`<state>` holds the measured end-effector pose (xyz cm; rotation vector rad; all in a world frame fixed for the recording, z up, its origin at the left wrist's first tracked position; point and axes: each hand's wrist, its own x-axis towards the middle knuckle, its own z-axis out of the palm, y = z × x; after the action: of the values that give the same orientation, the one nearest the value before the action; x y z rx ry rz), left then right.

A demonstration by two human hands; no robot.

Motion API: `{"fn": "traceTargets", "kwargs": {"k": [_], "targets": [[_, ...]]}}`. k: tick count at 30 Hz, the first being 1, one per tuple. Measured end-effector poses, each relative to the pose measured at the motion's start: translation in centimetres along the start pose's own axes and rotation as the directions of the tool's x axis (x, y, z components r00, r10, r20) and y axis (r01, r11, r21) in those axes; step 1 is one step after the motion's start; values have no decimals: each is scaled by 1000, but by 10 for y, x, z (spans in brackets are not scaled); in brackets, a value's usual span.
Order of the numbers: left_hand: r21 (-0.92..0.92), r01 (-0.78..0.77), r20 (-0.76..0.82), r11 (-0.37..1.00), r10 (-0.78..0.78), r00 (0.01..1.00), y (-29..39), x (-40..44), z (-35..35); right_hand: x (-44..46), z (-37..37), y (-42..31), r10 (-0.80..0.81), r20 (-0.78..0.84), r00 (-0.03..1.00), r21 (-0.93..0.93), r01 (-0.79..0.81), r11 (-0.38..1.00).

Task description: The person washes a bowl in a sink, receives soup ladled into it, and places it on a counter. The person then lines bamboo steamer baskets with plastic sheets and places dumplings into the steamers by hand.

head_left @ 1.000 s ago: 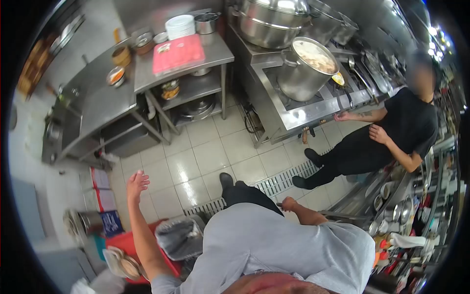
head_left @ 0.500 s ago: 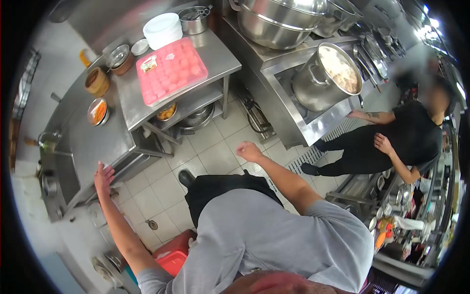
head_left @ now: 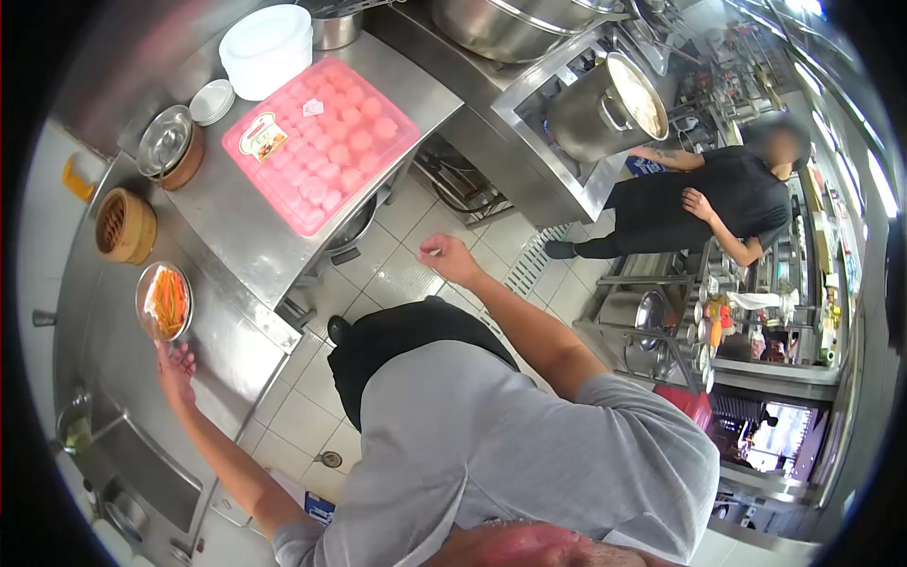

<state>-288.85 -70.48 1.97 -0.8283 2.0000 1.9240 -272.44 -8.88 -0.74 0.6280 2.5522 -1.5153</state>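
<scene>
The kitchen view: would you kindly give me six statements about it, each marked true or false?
1. The left hand is right by the bowl of orange strips. True.
2. The pink tray sits on the stove. False: the pink tray lies on the table.
3. The right hand rests on the pink tray. False: the right hand is apart from it, seen against the floor.
4. The tall pot on the stove is uncovered. True.
5. The co-worker wears a black top. True.
6. The bamboo basket is on the floor. False: the bamboo basket stands on the counter, near the bowl.
</scene>
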Motion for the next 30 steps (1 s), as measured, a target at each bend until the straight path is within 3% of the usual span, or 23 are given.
{"fn": "traceTargets", "kwargs": {"k": [2, 7, 11, 12, 18, 21, 22, 23, 24, 25, 26, 28, 30], "targets": [[-21, 1, 30, 1000, 0, 1000, 5, 11, 4, -3, 4, -11, 110, -21, 994, -33, -111, 993], [-36, 11, 99, 999, -7, 995, -3, 33, 11, 5, 13, -4, 71, -49, 996, 19, -70, 997], [-3, 0, 54, 1000, 0, 999, -21, 62, -3, 21, 8, -33, 80, -111, 991, 30, -77, 997], [6, 7, 63, 1000, -8, 998, -16, 61, -2, 31, 9, -29, 1, -121, 993, 38, 4, 999], [74, -13, 59, 997, 9, 998, 2, 32, 15, 71, 4, -68, -42, -228, 973, 62, 58, 996], [95, -57, 113, 994, 46, 993, 20, 8, 31, 99, 10, -56, -171, -397, 902, 112, 232, 966], [102, -75, 126, 992, 62, 990, 35, -5, 42, 95, 4, -76, -119, -469, 875, 51, 161, 986], [133, -131, 57, 982, 124, 991, 36, -9, 49, 111, 5, -61, -209, -491, 846, -10, 234, 972], [175, -131, 93, 976, 116, 989, 43, -12, 50, 100, -5, -100, -84, -436, 896, 169, 173, 970], [188, -145, 80, 971, 132, 988, 46, -12, 57, 131, 0, -66, -99, -444, 890, 111, 164, 980], [137, -143, 140, 980, 123, 982, 43, -2, 59, 126, -7, -90, -140, -508, 850, 5, 165, 986], [88, -97, 121, 991, 86, 989, 61, -12, 89, 141, -12, -93, -98, -521, 848, 47, 143, 989], [82, -77, 99, 994, 68, 993, 71, -14, 104, 153, -20, -101, -38, -513, 858, -29, 27, 999]]}}
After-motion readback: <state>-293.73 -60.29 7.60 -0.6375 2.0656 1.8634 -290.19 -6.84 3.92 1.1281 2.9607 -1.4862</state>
